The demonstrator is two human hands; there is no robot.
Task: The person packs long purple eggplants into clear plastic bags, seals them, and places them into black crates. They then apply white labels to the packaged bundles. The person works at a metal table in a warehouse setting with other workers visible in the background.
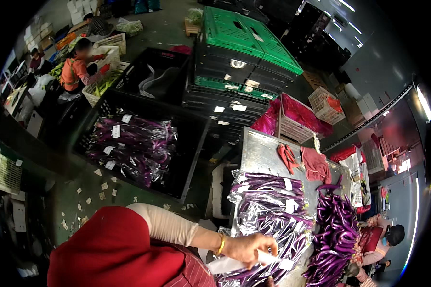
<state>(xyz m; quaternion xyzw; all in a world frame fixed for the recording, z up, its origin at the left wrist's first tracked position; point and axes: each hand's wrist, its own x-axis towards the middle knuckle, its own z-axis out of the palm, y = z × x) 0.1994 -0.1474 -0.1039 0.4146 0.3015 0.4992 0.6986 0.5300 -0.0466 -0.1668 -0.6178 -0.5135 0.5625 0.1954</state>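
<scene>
My left hand (251, 249), with a yellow bracelet at the wrist, pinches a white paper strip (228, 265) over bagged long purple eggplants (273, 222) on a metal table (262, 143). A white label (286, 264) lies on a bag beside my fingers. Of my right hand (270, 281) only what looks like a fingertip shows at the bottom edge, so its hold is hidden. Bags with white labels lie in a stacked row. Loose eggplants (332, 229) form a heap on the table's far side.
A black crate (195, 154) holds more labelled bags of eggplants. Red-handled scissors or shears (288, 158) and a red cloth (315, 165) lie on the table. A co-worker (373, 236) is beside the heap. Stacked crates (237, 75) stand behind; another person (72, 71) sits farther off.
</scene>
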